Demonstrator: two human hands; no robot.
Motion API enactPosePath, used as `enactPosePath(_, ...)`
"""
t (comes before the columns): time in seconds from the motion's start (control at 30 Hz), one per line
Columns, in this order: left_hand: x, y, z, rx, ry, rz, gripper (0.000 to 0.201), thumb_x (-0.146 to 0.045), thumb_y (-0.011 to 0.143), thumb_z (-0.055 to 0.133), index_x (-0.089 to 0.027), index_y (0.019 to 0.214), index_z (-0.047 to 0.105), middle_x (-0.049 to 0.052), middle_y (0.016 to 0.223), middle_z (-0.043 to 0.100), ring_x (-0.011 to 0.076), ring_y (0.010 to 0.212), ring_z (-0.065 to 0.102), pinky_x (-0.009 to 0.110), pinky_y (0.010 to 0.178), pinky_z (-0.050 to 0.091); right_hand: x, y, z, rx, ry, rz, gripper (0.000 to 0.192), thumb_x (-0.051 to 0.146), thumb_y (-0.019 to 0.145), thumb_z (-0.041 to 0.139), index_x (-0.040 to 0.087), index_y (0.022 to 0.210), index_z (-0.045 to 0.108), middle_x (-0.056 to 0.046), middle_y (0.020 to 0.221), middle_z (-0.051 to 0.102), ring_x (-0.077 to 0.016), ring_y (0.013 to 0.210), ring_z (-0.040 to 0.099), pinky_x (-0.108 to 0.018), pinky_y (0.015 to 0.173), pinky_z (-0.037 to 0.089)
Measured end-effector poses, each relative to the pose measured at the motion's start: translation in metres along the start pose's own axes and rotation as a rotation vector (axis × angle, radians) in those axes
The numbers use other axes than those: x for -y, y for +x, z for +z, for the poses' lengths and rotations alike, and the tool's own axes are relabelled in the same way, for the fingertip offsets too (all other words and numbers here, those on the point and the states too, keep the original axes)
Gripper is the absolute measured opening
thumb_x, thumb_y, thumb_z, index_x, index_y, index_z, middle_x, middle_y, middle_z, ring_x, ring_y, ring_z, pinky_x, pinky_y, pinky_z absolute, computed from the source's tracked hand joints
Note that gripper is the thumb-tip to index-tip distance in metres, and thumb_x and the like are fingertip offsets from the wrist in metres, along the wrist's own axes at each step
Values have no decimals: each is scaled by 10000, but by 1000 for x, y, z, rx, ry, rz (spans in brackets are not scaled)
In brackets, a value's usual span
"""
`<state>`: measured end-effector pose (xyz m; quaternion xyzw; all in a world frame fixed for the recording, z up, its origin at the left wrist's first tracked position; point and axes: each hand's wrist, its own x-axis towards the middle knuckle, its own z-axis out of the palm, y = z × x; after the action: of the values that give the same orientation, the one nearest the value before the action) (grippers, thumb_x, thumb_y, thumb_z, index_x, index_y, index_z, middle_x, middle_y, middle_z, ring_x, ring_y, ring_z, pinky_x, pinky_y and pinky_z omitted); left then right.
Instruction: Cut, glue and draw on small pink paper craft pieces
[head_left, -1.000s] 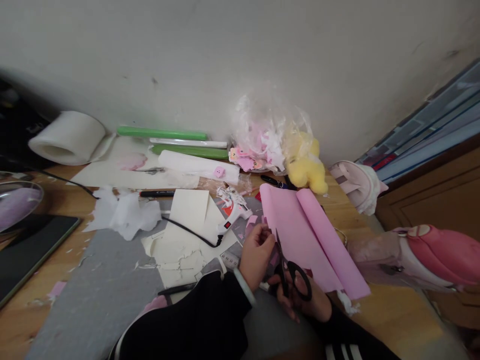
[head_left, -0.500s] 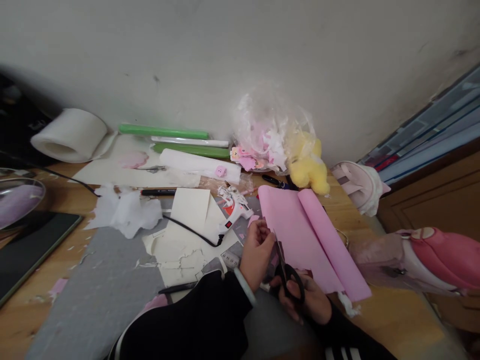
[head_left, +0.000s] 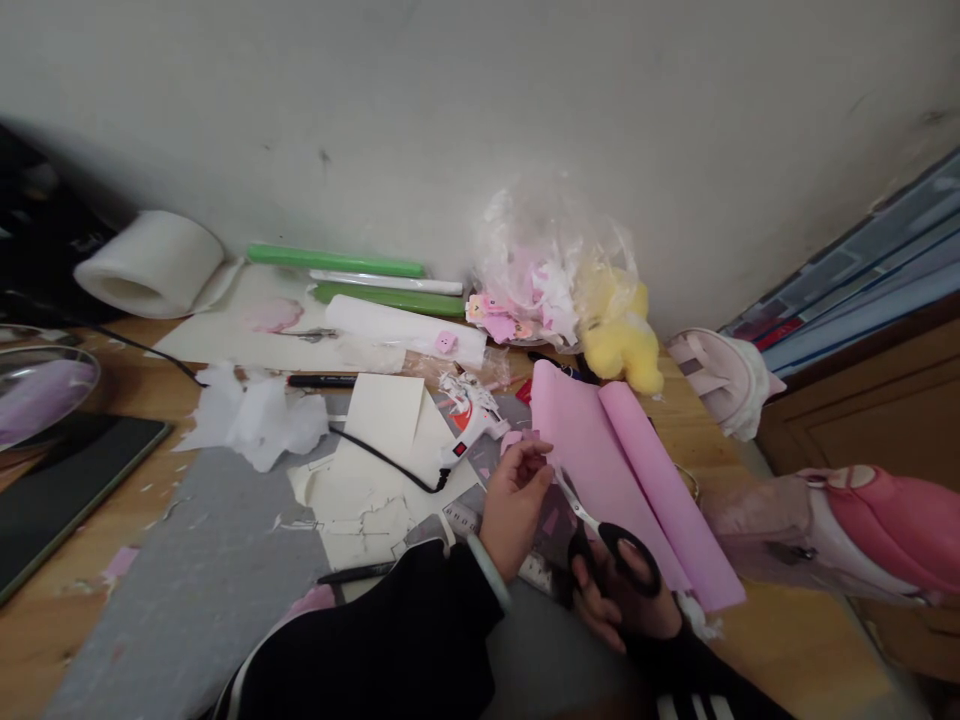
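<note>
Our right hand [head_left: 636,612] holds scissors [head_left: 592,520] that slant toward our curled left hand [head_left: 513,505]. The left's contents we cannot tell.

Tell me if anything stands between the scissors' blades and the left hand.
Nothing visible does. The scissors, in the right hand, point their blades towards the left hand; the pink sheet shows behind them, not between. Any small scrap in the left hand's pinch is too unclear to tell.

No lettering can be read — the marks on the black pen [head_left: 322,381] are too small.
</note>
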<state>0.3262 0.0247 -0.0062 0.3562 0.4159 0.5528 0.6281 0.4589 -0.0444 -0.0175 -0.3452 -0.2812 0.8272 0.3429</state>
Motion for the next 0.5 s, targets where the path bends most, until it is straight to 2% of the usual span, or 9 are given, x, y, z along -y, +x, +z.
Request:
enactPosePath(0.23,7,2,-4,15,33,-42,229,-280,865,529,-138,1042,554,61,1023,592,176,854,595,368,732,506,11,-14,-4,93,91,49,514,697,701,435,186,696,495,98,339,355,-73,217,333,-149,199,225)
enactPosePath(0.37,9,3,-6,10,40,-52,238,-282,865,528,-139,1054,551,63,1035,589,180,864,594,374,738,505,17,-23,-6,100,103,68,516,706,701,427,192,675,465,102,347,358,-58,220,340,-130,202,234)
enactPosePath(0.5,10,3,-7,28,38,-59,240,-282,865,528,-140,1058,550,64,1036,589,180,864,595,373,738,505,23,-23,-17,87,73,143,509,690,705,455,183,740,477,97,396,419,-49,243,357,-129,214,282)
